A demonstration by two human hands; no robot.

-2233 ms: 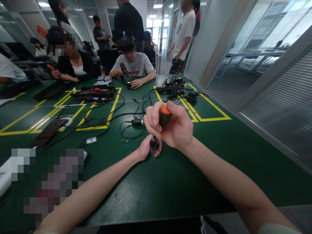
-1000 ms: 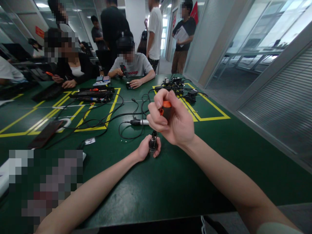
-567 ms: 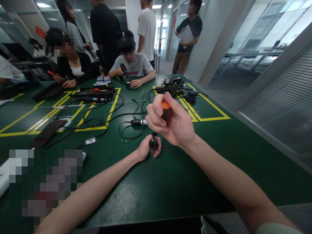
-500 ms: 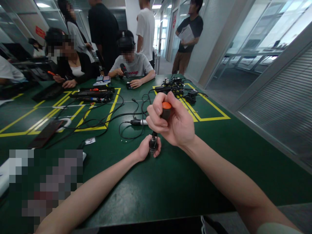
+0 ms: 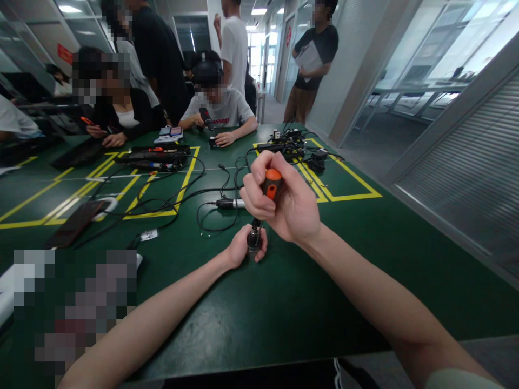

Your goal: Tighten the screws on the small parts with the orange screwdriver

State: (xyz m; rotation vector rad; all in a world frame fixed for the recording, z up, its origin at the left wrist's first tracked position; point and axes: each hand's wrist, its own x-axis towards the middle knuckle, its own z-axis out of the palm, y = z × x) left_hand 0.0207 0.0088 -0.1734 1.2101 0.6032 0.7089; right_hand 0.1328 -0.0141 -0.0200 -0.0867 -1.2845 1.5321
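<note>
- A screwdriver (image 5: pixel 271 186) with an orange-and-black handle is gripped in the right hand (image 5: pixel 284 202), the fingers curled tightly round the handle and the thumb laid across its far side, so that the tool can be twisted from above
- The tool is held nearly upright, its dark shaft running down to a small dark cylindrical part (image 5: pixel 254 240) that stands on the green surface (image 5: pixel 357 254)
- That part is pinched between the thumb and fingers of the left hand (image 5: pixel 243 248), which rests on the surface; held this way, the part appears to be kept from turning or tipping under the tip
- Both forearms reach in from the near edge and meet over the part, the right hand directly above the left
- Just beyond the hands a black cable (image 5: pixel 211 216) loops on the surface, ending in a metal-tipped plug (image 5: pixel 229 203) that lies flat and apart from the hands
- A dark phone (image 5: pixel 75 222) lies to the left across a yellow marking line (image 5: pixel 184 183)
- Farther back, a cluster of black adapters and leads (image 5: pixel 294 148) sits inside another yellow outline
- At the far end, other people are seated at the surface, one holding a dark tool (image 5: pixel 206 119); others stand behind them
</note>
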